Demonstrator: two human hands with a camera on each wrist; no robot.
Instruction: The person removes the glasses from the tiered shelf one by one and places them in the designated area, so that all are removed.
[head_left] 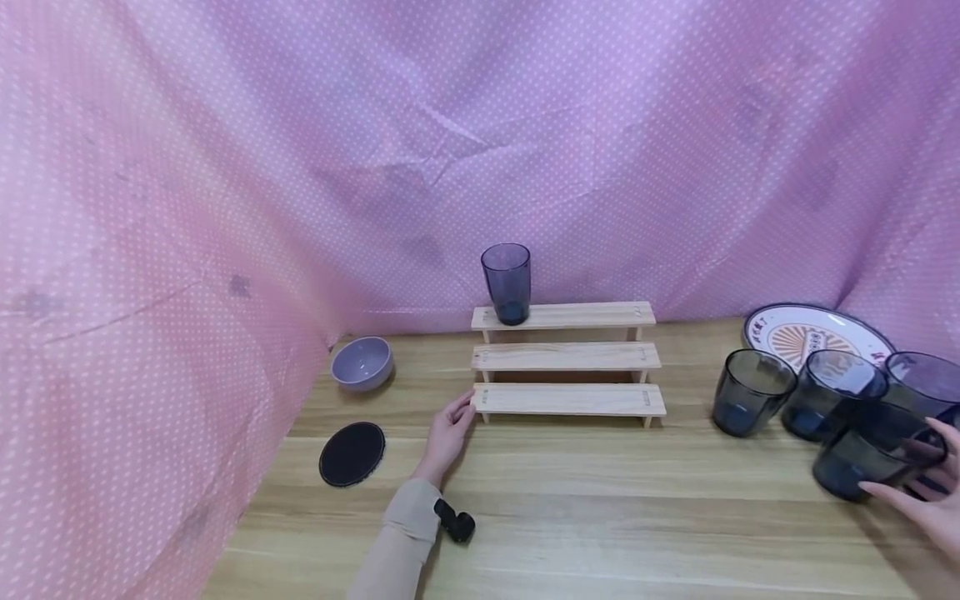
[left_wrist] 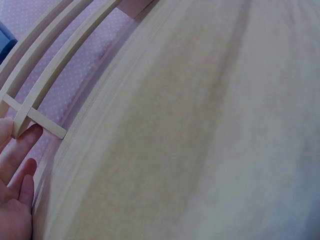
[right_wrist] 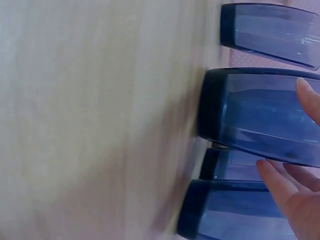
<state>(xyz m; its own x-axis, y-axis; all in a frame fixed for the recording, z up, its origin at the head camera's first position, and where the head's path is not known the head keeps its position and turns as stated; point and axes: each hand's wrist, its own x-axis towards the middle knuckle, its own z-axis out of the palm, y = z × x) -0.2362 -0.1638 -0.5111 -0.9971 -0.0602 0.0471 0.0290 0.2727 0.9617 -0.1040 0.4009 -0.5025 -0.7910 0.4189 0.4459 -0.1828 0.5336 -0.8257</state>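
Observation:
A three-tier wooden step rack (head_left: 570, 400) stands mid-table. My left hand (head_left: 450, 433) is at the left end of its lowest tier; in the left wrist view, thumb and fingers (left_wrist: 22, 150) pinch that board's corner. One dark tinted drinking glass (head_left: 507, 287) stands upright on the left of the top tier. On the right, my right hand (head_left: 933, 500) holds another dark glass (head_left: 862, 462) by its sides. The right wrist view shows the thumb on one side of this glass (right_wrist: 265, 115) and fingers on the other. Whether its base touches the table cannot be told.
Several more dark glasses (head_left: 742, 408) stand close beside the held one. Behind them lies a white patterned plate (head_left: 768, 321). On the left are a small purple bowl (head_left: 362, 364) and a round black coaster (head_left: 352, 454). Pink dotted cloth (head_left: 600, 167) hangs behind the table.

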